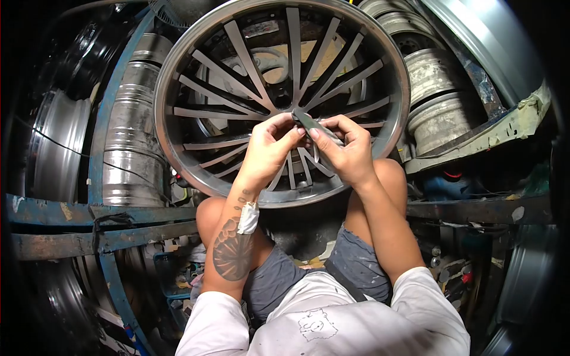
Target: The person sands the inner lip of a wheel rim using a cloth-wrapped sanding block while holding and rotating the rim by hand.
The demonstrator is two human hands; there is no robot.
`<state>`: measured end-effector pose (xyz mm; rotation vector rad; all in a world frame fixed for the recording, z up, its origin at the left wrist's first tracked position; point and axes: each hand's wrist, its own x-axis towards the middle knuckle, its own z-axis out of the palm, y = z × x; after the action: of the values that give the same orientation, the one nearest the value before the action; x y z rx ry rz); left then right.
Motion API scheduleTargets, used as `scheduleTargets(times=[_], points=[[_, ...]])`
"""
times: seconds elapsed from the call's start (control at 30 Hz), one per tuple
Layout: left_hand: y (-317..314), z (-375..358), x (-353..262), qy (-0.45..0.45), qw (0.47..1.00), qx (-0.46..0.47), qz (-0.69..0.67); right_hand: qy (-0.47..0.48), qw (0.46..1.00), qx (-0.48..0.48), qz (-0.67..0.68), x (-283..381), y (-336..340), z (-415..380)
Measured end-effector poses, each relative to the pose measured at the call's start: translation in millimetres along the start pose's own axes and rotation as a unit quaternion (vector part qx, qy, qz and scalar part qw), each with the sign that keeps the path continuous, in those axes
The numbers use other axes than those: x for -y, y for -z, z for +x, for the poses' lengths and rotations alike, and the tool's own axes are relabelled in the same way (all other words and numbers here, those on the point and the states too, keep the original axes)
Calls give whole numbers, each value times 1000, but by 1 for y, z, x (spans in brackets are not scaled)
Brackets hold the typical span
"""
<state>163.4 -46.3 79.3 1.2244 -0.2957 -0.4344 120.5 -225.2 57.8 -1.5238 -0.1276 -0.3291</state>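
Close over the wheel's hub, both hands meet on a slim dark tool point(317, 126) with a folding-knife look. Its body slants down to the right, and a narrow pale blade-like piece point(315, 153) sticks out below it. My left hand point(268, 147) is closed, thumb and fingers pinching the tool's upper end. My right hand point(349, 149) is closed around the lower end, thumb lying along it. Beneath them is a large multi-spoke wheel rim point(205, 181) with machined grey spoke faces and dark gaps, its lower edge near my knees.
Stacked silver rims stand on the left point(133, 130) and on the right point(442, 127). Worn blue metal rails point(142, 216) run past my left side, with another rail point(475, 209) on the right. Masking paper point(510, 127) hangs over the right rack.
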Motion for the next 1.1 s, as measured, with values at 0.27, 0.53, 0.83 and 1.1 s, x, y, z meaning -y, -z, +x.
scheduleTargets(times=[0.27,0.53,0.83,1.1], points=[[-5,5,12,-104,986,-81,99,43,995,5,-94,5,-2,-3],[3,4,11,5,1000,-20,-6,36,999,-8,-39,17,-19,-4],[-7,-7,-7,62,998,2,24,84,963,13,-256,10,-15,-8],[4,-5,-9,15,996,-81,-28,180,947,86,-251,14,-12,3]])
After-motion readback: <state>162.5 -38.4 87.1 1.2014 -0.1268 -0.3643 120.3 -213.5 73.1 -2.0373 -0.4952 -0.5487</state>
